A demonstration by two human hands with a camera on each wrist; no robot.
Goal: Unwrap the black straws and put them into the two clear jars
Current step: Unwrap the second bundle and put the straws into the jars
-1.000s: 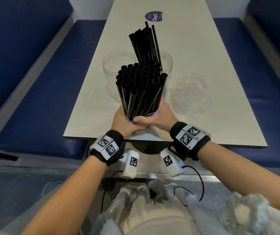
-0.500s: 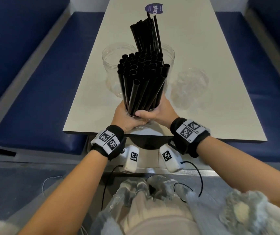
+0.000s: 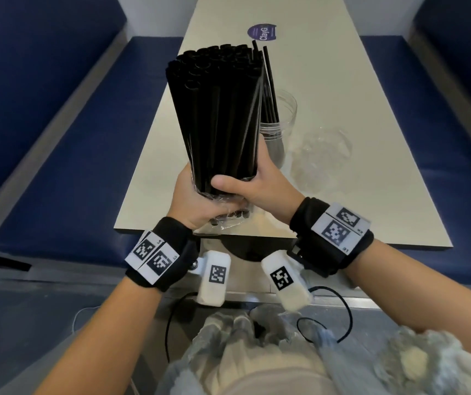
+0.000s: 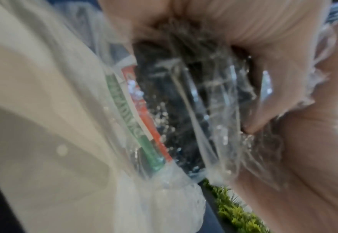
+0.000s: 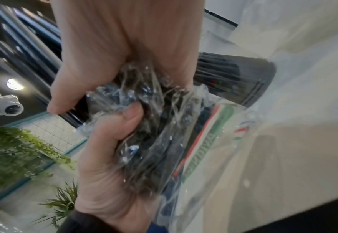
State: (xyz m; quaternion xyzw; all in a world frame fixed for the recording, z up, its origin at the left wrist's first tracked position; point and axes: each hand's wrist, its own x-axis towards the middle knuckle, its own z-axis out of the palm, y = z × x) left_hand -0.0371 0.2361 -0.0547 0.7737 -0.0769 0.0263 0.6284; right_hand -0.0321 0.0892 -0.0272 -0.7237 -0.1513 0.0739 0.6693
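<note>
Gripping the straw bundle (image 3: 217, 118) low, both hands' fingers (image 3: 230, 185) encircle it.

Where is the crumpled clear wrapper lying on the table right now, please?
In the head view, the crumpled wrapper lies on the table, right of the jar holding thin straws.

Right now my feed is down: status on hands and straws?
Left hand gripping clear plastic wrapper. Right hand gripping the black straw bundle, raised. Clear jar behind already holds straws. Nothing blocking.
</note>
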